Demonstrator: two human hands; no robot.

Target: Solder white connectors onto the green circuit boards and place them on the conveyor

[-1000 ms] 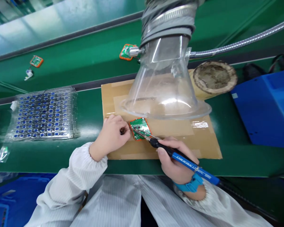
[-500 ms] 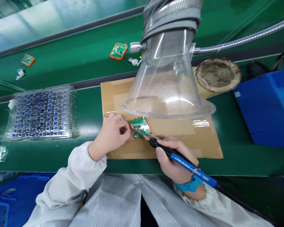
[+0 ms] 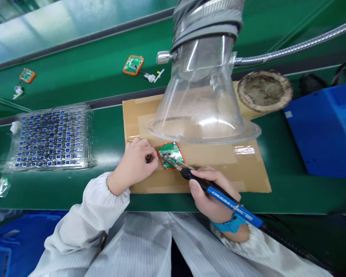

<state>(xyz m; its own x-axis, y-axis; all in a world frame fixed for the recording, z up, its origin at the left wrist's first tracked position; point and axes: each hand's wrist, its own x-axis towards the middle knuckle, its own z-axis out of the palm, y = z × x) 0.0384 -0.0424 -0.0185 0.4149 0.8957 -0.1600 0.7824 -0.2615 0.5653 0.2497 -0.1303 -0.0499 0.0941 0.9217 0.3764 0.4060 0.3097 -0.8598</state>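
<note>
A green circuit board (image 3: 170,151) with an orange rim lies on the brown cardboard sheet (image 3: 207,181). My right hand (image 3: 216,194) is closed round a blue and black soldering iron (image 3: 233,206), whose metal tip reaches the left part of the board. At the board's left edge, my left hand (image 3: 140,161) is pinched shut on a small dark part (image 3: 148,158); its exact kind is hidden by the fingers. Just behind the board hangs a clear funnel-shaped hood (image 3: 202,111), low over the cardboard.
Left on the green bench stand stacked clear trays (image 3: 52,138) of small blue-faced parts. A round crusted dish (image 3: 265,92) and a blue bin (image 3: 325,130) are at right. Beyond them, two orange-rimmed boards (image 3: 133,65) (image 3: 27,75) with white connectors lie on a green surface.
The two orange-rimmed boards at the back have shifted left with the green surface. Both hands, the soldering iron and the board on the cardboard have hardly moved.
</note>
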